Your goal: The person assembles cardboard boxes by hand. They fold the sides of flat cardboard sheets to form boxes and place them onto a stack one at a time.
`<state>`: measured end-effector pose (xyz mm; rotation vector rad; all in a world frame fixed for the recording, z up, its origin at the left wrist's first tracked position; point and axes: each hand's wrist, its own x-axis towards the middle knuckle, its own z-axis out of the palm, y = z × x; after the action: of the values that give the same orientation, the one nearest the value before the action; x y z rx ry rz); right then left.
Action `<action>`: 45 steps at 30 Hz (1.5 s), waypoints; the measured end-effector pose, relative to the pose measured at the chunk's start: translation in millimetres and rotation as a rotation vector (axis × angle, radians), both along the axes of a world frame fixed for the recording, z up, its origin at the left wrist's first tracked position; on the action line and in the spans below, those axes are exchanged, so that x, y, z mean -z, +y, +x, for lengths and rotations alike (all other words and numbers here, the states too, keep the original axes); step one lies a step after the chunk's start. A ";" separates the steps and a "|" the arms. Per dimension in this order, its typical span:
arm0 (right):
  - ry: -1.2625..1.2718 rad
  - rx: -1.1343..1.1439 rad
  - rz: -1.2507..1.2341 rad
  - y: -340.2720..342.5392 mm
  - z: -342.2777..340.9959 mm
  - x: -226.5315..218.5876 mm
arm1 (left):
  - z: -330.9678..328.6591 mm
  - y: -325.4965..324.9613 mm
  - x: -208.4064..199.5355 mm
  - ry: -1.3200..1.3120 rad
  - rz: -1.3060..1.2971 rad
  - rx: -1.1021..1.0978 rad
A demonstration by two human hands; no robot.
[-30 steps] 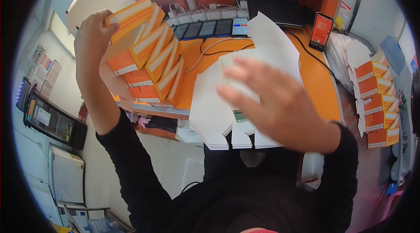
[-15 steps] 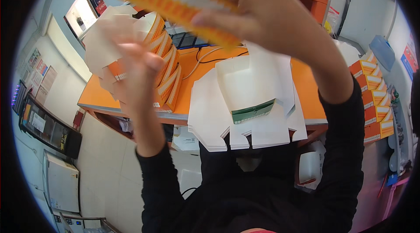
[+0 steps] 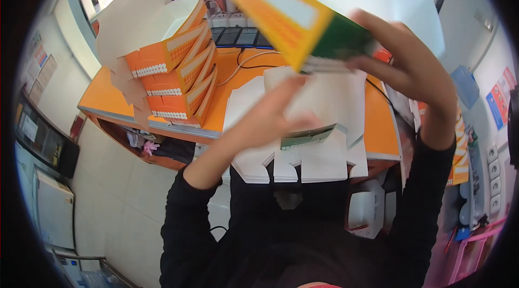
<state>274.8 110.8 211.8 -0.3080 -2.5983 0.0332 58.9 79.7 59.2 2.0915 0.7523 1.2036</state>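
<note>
Head view: right fingers [image 3: 385, 31] bracket a carton [image 3: 305, 24] (green end [image 3: 341, 38]).

The head camera looks down over the desk [image 3: 108, 96]

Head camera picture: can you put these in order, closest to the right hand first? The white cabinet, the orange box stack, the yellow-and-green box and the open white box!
From the right hand:
1. Yellow-and-green box: held in it.
2. Open white box: below, near the middle.
3. Orange box stack: over on the left.
4. White cabinet: lower down, far left.
</note>
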 end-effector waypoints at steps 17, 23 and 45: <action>-0.504 0.314 -0.012 -7.0 -35.5 90.9 | 67.5 -48.0 52.4 0.716 0.785 -0.604; -0.672 0.439 0.140 -1.7 -36.1 84.1 | 66.1 -31.1 48.2 0.598 0.706 -0.556; -0.026 0.346 -0.213 -18.5 -25.8 136.5 | -18.0 -33.8 66.9 0.308 0.315 -0.440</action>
<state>249.0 92.4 75.3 -0.8347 -2.5334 0.1852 40.9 45.9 -7.7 2.4905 1.2883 1.3060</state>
